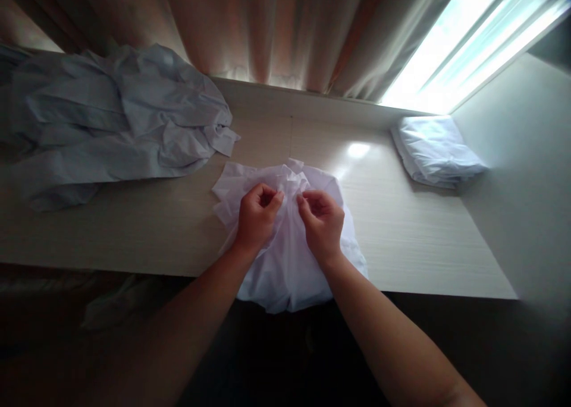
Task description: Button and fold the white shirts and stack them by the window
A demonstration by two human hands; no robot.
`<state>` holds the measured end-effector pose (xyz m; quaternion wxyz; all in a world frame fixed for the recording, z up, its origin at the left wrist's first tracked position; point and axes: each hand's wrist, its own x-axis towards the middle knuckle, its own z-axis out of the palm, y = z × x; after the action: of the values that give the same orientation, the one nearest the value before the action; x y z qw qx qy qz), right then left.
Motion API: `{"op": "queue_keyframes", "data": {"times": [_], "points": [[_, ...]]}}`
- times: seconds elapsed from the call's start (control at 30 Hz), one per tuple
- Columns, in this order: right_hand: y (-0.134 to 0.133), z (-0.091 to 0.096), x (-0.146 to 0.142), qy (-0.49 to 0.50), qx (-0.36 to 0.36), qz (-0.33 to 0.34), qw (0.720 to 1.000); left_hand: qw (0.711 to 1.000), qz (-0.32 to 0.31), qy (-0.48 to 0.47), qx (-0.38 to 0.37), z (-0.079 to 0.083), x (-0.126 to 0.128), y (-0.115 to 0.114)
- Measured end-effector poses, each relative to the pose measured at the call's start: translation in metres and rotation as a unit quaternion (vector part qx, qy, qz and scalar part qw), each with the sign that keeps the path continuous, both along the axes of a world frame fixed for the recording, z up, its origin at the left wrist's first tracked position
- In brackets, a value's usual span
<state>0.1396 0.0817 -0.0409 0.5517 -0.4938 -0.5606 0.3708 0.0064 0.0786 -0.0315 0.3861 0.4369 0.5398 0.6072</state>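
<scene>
A white shirt [289, 270] lies bunched in front of me, its lower end hanging over the table's front edge. My left hand [259, 213] is closed in a pinch on the fabric near the shirt's top, left of its middle. Just to the right, my right hand [322, 219] pinches the cloth the same way. A narrow gap separates the two sets of fingertips, with gathered folds running down between them. Whether a button sits under the fingers cannot be made out.
A heap of crumpled white garments [134, 115] covers the left of the pale wooden table [414, 240]. At the right, a folded white stack [439, 148] rests beside the wall [526, 157]. Curtains [250, 26] and a bright window [459, 44] are behind.
</scene>
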Motion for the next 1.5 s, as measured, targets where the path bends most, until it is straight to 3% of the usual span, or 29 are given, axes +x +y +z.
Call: {"op": "queue_keyframes", "data": {"times": [0.27, 0.67, 1.03, 1.5], "points": [[-0.002, 0.001, -0.001, -0.051, 0.022, 0.005, 0.998, 0.992, -0.078, -0.098, -0.003, -0.002, 0.007, -0.003], [-0.002, 0.004, 0.001, 0.006, -0.008, 0.016, 1.000, 0.997, -0.066, -0.035, 0.013, 0.000, 0.005, -0.004], [0.016, 0.001, 0.019, 0.098, -0.093, 0.146, 0.980, 0.997, -0.063, -0.032, 0.003, -0.001, 0.004, -0.003], [0.012, 0.004, 0.019, 0.007, -0.015, 0.108, 0.994, 0.985, -0.123, -0.099, -0.074, -0.004, 0.002, 0.001]]}}
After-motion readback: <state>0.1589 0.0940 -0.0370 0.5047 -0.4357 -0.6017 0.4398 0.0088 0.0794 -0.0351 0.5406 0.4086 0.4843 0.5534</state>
